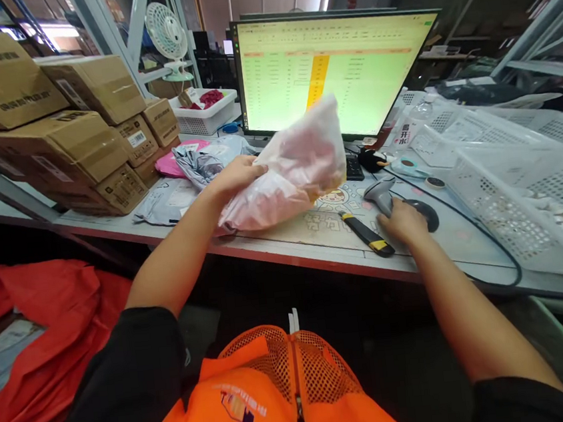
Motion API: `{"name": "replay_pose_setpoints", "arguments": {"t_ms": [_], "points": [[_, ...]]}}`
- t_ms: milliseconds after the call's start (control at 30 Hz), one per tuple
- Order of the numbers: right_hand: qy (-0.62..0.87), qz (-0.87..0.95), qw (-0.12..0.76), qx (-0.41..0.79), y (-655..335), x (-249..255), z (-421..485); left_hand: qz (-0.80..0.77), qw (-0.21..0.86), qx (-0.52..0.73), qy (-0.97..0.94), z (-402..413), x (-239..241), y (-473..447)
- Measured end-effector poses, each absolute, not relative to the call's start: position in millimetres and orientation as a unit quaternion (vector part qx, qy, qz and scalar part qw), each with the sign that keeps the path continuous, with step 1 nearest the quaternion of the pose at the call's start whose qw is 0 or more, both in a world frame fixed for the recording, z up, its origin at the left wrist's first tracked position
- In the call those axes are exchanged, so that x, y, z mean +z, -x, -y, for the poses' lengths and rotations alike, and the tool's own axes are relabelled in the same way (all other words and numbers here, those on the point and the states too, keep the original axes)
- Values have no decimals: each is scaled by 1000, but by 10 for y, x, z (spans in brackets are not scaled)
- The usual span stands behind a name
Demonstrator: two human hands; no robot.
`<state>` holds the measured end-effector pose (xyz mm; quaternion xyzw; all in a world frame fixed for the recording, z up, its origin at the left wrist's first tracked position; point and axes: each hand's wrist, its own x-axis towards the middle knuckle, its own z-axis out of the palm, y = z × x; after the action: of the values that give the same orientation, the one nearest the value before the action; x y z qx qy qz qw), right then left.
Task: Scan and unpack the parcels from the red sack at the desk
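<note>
My left hand [234,177] is closed on the edge of a pale pink plastic parcel bag [292,169], holding it up over the desk in front of the monitor [332,71]. My right hand [402,220] rests on the handle of a grey barcode scanner [379,194] that lies on the desk, its fingers curled round it. A black and yellow utility knife [366,233] lies just left of that hand. The scanner's black cable [485,236] loops away to the right.
Stacked cardboard boxes [67,133] fill the left of the desk, with grey and pink mailer bags [196,166] beside them. White perforated plastic baskets [525,185] stand at the right. A red sack [44,343] lies on the floor at the left. A small fan [169,38] sits behind.
</note>
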<state>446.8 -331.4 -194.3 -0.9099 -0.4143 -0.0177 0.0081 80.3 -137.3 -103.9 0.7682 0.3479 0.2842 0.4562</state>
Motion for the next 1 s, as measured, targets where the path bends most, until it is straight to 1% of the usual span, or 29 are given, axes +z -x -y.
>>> {"name": "replay_pose_setpoints", "arguments": {"t_ms": [67,133,167,267,333,400,467,533,567,600,667,800,900,1000], "points": [[913,408,7,-13,-4443,-1927,3280,-363,533,279,-711,1294,-1063,-842],[916,401,9,-12,-4426,-1913,3248,-385,543,259,-700,1263,-1195,-904],[918,397,12,-11,-4421,-1909,3232,-396,513,240,-722,1258,-1285,-931],[918,396,21,-10,-4423,-1913,3194,-429,354,151,-817,1260,-1552,-949],[916,400,27,-11,-4441,-1928,3185,-448,278,105,-843,1286,-1647,-910],[915,402,28,-6,-4464,-1934,3188,-473,219,105,-847,1364,-1637,-869],[915,401,34,-12,-4471,-1910,3191,-481,119,128,-859,1512,-1537,-876],[904,419,69,-55,-4434,-1843,3161,-444,34,162,-881,1709,-1411,-963],[889,439,98,-81,-4391,-1798,3123,-410,16,179,-894,1812,-1367,-1037],[870,465,130,-98,-4331,-1751,3067,-372,15,194,-908,1909,-1349,-1124],[833,523,166,-74,-4163,-1676,2903,-311,24,205,-928,2075,-1418,-1310],[797,587,139,40,-3762,-1723,2494,-296,19,157,-942,2291,-1871,-1509],[792,595,128,54,-3556,-1894,2278,-268,-8,138,-954,2397,-2185,-1415],[795,593,123,45,-3497,-2016,2211,-220,-36,131,-966,2464,-2320,-1208]]}}
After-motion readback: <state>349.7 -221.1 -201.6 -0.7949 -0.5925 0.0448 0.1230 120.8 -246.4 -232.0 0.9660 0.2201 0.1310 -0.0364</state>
